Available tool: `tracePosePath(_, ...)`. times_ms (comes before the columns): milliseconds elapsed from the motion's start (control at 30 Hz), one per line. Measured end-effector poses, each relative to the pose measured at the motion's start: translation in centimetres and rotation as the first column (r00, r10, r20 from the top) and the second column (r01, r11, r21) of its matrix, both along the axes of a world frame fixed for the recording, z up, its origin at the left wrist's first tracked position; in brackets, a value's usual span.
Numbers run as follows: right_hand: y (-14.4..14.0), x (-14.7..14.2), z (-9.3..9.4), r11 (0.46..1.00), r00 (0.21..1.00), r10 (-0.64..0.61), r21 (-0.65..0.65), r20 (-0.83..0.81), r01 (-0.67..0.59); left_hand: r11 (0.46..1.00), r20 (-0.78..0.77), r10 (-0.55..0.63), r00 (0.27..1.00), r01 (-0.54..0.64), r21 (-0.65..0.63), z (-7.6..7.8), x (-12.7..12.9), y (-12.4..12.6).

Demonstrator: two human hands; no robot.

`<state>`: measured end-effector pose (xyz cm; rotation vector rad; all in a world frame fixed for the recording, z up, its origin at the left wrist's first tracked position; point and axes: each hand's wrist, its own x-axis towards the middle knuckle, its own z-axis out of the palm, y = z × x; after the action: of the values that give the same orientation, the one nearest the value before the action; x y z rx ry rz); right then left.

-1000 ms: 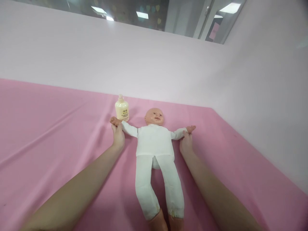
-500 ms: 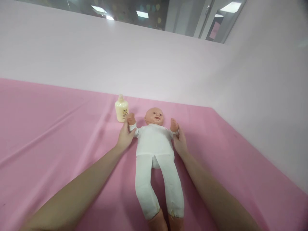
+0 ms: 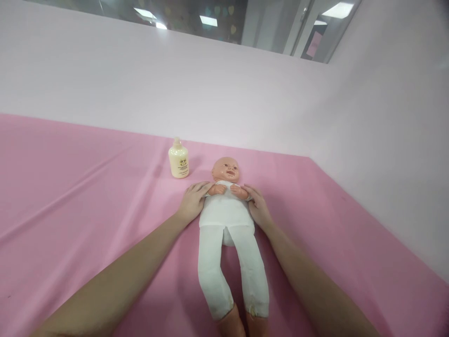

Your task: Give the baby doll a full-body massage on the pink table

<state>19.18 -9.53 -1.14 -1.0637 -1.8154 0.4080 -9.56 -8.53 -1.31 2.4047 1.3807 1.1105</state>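
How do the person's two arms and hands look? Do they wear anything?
Both forearms are bare up to the picture's edge: no sleeves show. The left hand and the right hand wear no gloves, and no rings, watch or bracelet are visible.
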Motion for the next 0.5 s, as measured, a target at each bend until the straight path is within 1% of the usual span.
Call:
tracePosePath(67, -0.2, -0.1, 0.2, 1.0, 1.0, -0.006, -0.02, -0.023, 0.006, 1.0, 0.088, 0.003, 0.996, -0.002, -0.014, 0.1, 0.0, 0.0)
tracePosePath(100, -0.3, -0.1, 0.2, 0.999, 0.999, -0.016, -0.04, -0.047, 0.014, 1.0, 0.16, 0.015, 0.987, -0.01, -0.027, 0.1, 0.0, 0.0)
tracePosePath(167, -0.5, -0.1, 0.4, 0.994, 0.992, -0.042, -0.101, -0.12, 0.03, 0.996, 0.35, 0.058, 0.935, -0.032, -0.078, 0.0, 0.0, 0.1)
tracePosePath(200, -0.5, -0.1, 0.4, 0.99, 0.985, -0.055, -0.134, -0.166, 0.032, 0.993, 0.45, 0.088, 0.889, -0.041, -0.112, -0.1, -0.1, 0.2)
tracePosePath(267, -0.5, -0.1, 0.5, 0.981, 0.964, -0.086, -0.192, -0.253, 0.037, 0.983, 0.619, 0.147, 0.771, -0.048, -0.175, -0.3, -0.3, 0.6)
tracePosePath(333, -0.4, 0.0, 0.5, 0.972, 0.938, -0.139, -0.225, -0.316, 0.069, 0.972, 0.733, 0.206, 0.648, -0.048, -0.231, -0.7, -0.8, 1.1)
tracePosePath(400, -0.2, 0.3, 0.4, 0.965, 0.911, -0.208, -0.226, -0.355, 0.133, 0.958, 0.796, 0.262, 0.545, -0.049, -0.282, -1.0, -1.2, 1.6)
tracePosePath(433, 0.0, 0.5, 0.3, 0.963, 0.898, -0.236, -0.213, -0.372, 0.165, 0.951, 0.814, 0.287, 0.505, -0.049, -0.305, -1.1, -1.4, 1.8)
tracePosePath(500, 0.4, 1.0, -0.2, 0.957, 0.864, -0.283, -0.188, -0.417, 0.223, 0.94, 0.83, 0.324, 0.454, -0.051, -0.339, -1.3, -1.8, 2.1)
